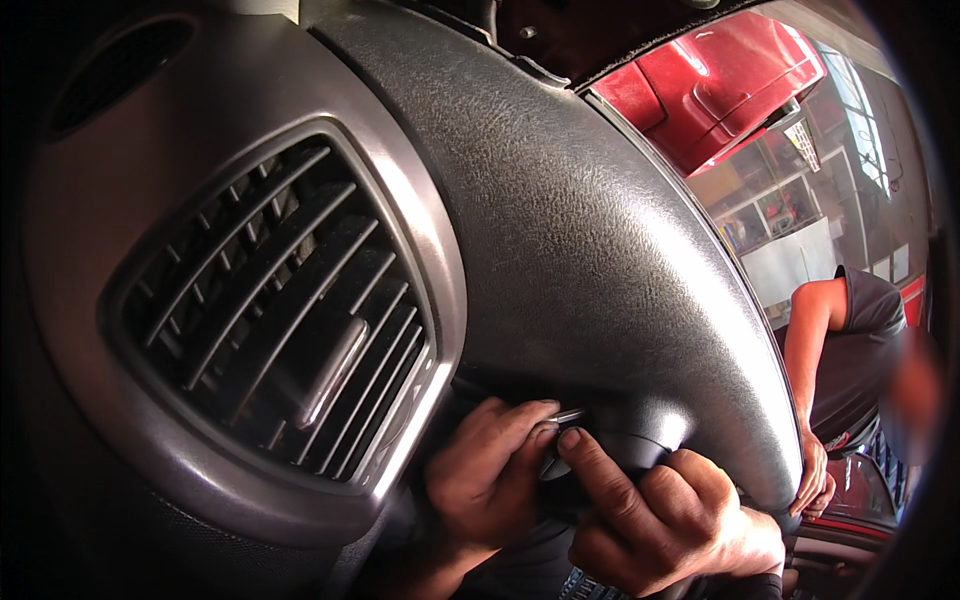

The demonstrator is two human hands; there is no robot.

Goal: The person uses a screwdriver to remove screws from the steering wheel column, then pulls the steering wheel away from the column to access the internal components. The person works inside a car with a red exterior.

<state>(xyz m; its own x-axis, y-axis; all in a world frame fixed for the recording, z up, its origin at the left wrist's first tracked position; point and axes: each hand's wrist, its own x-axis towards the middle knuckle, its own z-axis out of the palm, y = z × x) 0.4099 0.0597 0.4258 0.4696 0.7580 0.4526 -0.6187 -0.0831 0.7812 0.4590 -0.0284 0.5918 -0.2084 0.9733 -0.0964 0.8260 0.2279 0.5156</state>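
My left hand (pixel 490 470) is closed in a pinch below the dashboard's lower edge, thumb and forefinger on a thin, shiny metal piece (pixel 570 415). The piece's far end runs into shadow, so its kind cannot be made out. From the right comes my right hand (pixel 660 520), its forefinger extended to the left thumb tip and its other fingers bent. The thumb and whatever lies under those fingers are hidden. Just above both hands, a rounded dark housing (pixel 655 425) bulges from the black textured dashboard (pixel 580 220).
A slatted air vent (pixel 290 300) in a grey surround fills the left side. Beyond the dashboard's right edge, another person (pixel 850 350) leans in, hands resting near its lower corner. A red vehicle body part (pixel 710 90) and a workshop wall (pixel 780 210) appear outside.
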